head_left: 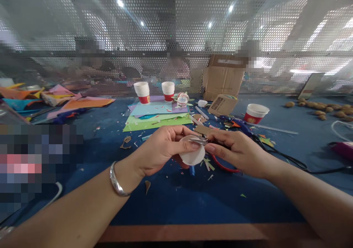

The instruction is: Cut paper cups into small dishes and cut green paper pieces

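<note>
My left hand (162,148) is closed on a white round paper cup base (193,156), thumb on top, held above the blue table (176,200). My right hand (237,150) is closed on red-handled scissors (223,165), whose metal blades (199,141) touch the upper rim of the white piece. A silver bracelet (117,180) sits on my left wrist. Small paper scraps lie on the cloth below my hands.
Sheets of green, blue and purple paper (157,117) lie behind my hands, with red-and-white paper cups (142,92) and another cup (255,113) on the right. A cardboard box (223,77) stands at the back. A black cable (286,159) runs right. A perforated screen backs the table.
</note>
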### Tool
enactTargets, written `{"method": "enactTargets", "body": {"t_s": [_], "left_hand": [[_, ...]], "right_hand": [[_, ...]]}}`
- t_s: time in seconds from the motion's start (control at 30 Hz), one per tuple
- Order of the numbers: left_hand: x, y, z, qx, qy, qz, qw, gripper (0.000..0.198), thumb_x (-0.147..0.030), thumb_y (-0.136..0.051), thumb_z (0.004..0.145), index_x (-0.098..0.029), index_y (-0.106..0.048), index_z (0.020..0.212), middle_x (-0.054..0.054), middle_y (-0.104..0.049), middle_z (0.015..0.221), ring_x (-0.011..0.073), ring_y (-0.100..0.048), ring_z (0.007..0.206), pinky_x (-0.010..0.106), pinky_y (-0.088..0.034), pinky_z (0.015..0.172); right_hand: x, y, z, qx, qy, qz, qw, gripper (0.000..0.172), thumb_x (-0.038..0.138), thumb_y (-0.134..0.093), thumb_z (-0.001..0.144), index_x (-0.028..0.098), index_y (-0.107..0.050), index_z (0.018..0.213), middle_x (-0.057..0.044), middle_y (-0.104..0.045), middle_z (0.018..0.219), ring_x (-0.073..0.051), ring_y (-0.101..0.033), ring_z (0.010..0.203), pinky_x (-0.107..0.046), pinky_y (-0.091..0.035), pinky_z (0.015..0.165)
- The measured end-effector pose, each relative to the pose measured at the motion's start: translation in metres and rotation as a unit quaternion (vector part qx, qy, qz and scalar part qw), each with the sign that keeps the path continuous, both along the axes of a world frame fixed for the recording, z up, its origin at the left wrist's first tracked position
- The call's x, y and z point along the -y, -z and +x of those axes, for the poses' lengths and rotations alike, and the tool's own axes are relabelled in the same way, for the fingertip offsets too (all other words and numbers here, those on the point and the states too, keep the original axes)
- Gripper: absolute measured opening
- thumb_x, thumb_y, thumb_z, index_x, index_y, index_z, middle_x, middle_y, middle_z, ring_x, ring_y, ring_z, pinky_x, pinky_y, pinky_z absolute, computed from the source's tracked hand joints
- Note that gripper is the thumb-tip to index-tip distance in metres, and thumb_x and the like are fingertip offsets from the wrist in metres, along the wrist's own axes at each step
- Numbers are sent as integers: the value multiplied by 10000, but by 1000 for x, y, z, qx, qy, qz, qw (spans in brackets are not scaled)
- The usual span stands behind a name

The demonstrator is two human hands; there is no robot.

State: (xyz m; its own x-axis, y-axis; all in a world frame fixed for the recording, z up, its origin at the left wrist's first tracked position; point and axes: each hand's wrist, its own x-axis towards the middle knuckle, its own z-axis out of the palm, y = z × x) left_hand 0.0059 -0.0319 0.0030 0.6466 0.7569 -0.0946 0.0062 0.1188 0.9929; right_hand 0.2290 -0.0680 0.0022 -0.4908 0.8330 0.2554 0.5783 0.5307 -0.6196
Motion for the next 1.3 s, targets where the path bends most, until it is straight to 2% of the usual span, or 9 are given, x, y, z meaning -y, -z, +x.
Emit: {"method": "enactTargets", "body": {"t_s": [0.13,0.27,0.5,0.67,0.87,1.07,1.3], "left_hand": [[1,1,1,13,-8,-6,1000,268,-328,-798,796,-148,-676,953,57,-728,815,132,-654,615,213,-529,502],[3,3,1,16,-20,1,1000,336,-339,-818,775,-155,-664,1011,57,-732,818,151,-669,621,252,-560,526],[9,-1,3,25,-37,30,999,605,-306,-815,791,-182,-543,1316,25,-727,763,119,-639,574,214,-541,528],[9,-2,1,27,-21,9,999,612,-306,-812,792,-183,-539,1326,26,-718,750,132,-635,556,243,-570,496],[6,-2,2,27,-8,-26,999,589,-315,-804,802,-185,-546,1315,84,-744,819,179,-689,660,236,-573,484],[6,-2,-1,29,2,-26,999,534,-288,-785,825,-182,-542,1289,73,-741,801,136,-657,598,197,-541,465],[5,-1,0,31,9,-10,999,519,-288,-787,826,-186,-540,1271,67,-743,800,124,-641,584,172,-505,445]], "right_hand": [[-1,0,1,-4,-4,-3,1000,338,460,-474,1013,187,-623,882,-19,-639,849,-158,-566,768,-276,-423,704],[0,0,2,-5,3,-7,1000,320,451,-481,1012,185,-629,915,-17,-635,861,-156,-572,780,-269,-423,705],[0,1,2,1,7,2,1000,346,460,-477,1010,181,-606,852,3,-565,777,-137,-494,707,-259,-391,650],[0,4,2,6,16,17,1000,357,459,-466,1015,185,-611,838,-12,-611,790,-141,-518,709,-263,-399,661],[0,6,3,-7,12,9,1000,380,473,-453,1020,175,-646,885,-11,-612,784,-138,-518,696,-257,-402,648],[-1,4,2,-18,-1,-23,1000,372,483,-477,1009,172,-649,900,-13,-614,795,-154,-545,756,-267,-402,674],[-1,4,2,-24,-3,-19,1000,350,462,-500,1001,174,-631,853,-2,-591,779,-141,-524,726,-261,-394,670]]}}
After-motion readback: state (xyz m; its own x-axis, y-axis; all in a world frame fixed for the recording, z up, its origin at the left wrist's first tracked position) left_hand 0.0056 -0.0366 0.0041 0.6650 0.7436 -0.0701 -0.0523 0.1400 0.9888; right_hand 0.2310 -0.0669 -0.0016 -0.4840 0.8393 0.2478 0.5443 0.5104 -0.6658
